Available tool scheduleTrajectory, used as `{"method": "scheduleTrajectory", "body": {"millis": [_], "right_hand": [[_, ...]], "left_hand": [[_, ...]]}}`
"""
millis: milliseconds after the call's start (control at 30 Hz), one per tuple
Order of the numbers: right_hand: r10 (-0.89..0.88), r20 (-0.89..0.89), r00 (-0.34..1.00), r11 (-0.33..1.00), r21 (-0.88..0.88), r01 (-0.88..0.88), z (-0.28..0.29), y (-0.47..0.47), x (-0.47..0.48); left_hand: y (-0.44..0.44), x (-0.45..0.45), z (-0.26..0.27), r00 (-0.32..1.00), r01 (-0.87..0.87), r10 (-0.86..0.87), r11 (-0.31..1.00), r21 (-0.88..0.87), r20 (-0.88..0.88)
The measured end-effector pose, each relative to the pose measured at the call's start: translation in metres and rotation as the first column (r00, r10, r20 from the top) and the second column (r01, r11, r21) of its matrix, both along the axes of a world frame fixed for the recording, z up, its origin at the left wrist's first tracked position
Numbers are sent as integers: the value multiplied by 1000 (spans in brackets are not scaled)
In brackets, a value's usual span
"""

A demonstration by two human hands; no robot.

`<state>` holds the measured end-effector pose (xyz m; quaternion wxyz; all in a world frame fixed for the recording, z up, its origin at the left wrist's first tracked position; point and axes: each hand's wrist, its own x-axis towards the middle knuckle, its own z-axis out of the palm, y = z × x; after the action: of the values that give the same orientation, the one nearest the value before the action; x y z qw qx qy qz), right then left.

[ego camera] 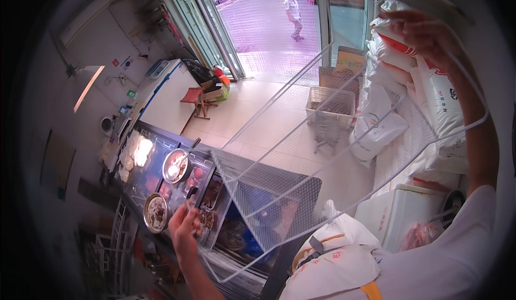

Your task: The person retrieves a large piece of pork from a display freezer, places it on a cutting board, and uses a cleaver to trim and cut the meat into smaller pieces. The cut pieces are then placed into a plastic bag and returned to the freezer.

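Note:
I am holding a long, see-through frame of white wire and mesh (258, 207), which slants across the view from lower left to upper right. My left hand (184, 224) is closed around the wire at its lower-left end, above the counter. High at the right, my right hand (425, 38) grips the wire of the far end, in front of stacked sacks. Below the left hand is a dark-framed display freezer (163, 195). A steel bowl (156, 215) of pale mixture with dark bits stands beside that hand. Another steel bowl (176, 166) with a ladle (189, 151) stands behind it.
Stacked white sacks (441, 94) line the right wall. A white plastic basket (330, 102) stands on the tiled floor near the open door. Left of it is a red folding stool (193, 95) beside a white counter (169, 98). A white box (387, 215) stands near my right side. A person (293, 12) is outside.

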<state>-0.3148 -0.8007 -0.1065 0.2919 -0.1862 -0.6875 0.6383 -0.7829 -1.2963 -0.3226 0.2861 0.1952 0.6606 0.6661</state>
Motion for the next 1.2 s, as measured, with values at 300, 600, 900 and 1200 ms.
{"method": "scheduleTrajectory", "body": {"millis": [300,600,900,1200], "right_hand": [[-323,30,946,934,170,313,30,130,78],[-298,70,952,874,-381,302,-195,368,-113],[-332,198,922,830,-405,385,-365,510,-129],[-429,263,864,731,-461,503,-491,549,-49]], "left_hand": [[359,-10,-96,881,420,-450,886,-195,-148],[501,34,-222,868,454,-497,785,-420,10],[399,94,-260,967,252,-170,767,-590,191],[383,118,-252,966,144,19,788,-598,258]]}}
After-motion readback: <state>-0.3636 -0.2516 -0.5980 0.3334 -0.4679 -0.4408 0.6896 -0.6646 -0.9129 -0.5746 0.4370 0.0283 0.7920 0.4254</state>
